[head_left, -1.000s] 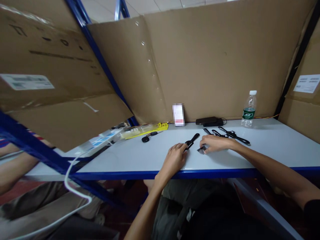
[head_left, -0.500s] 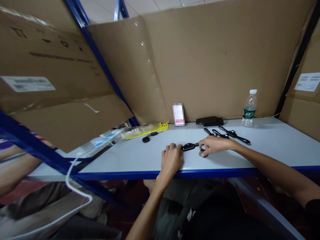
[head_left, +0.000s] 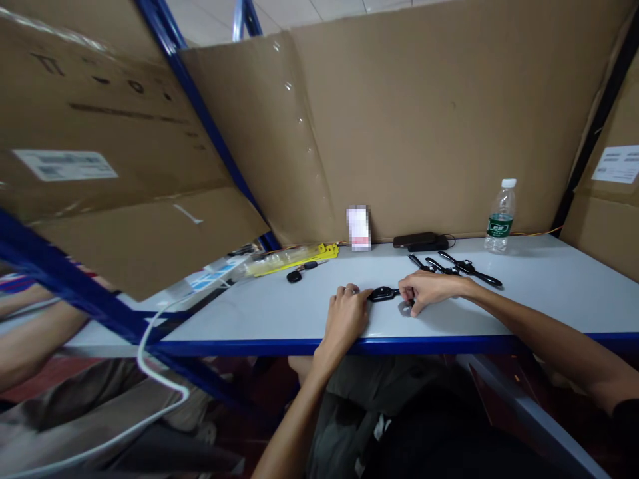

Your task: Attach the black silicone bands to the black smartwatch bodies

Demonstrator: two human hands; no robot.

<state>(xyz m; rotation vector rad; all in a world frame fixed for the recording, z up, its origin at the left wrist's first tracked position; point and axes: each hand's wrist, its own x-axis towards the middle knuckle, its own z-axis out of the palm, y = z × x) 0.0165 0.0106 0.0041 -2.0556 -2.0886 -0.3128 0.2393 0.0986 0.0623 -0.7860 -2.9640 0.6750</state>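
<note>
Head view — left hand (head_left: 345,315) and right hand (head_left: 428,290) both pinch black watch (head_left: 383,293); ends gripped

A water bottle (head_left: 500,216) stood at the back right of the table (head_left: 549,293). A dark phone (head_left: 418,241) lay by the cardboard wall (head_left: 424,120).

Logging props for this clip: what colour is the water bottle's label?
Green, on the clear water bottle with a white cap, in the head view.

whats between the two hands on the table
A small black watch lies on the table between the left hand and right hand, fingers at each end, in the head view.
</note>
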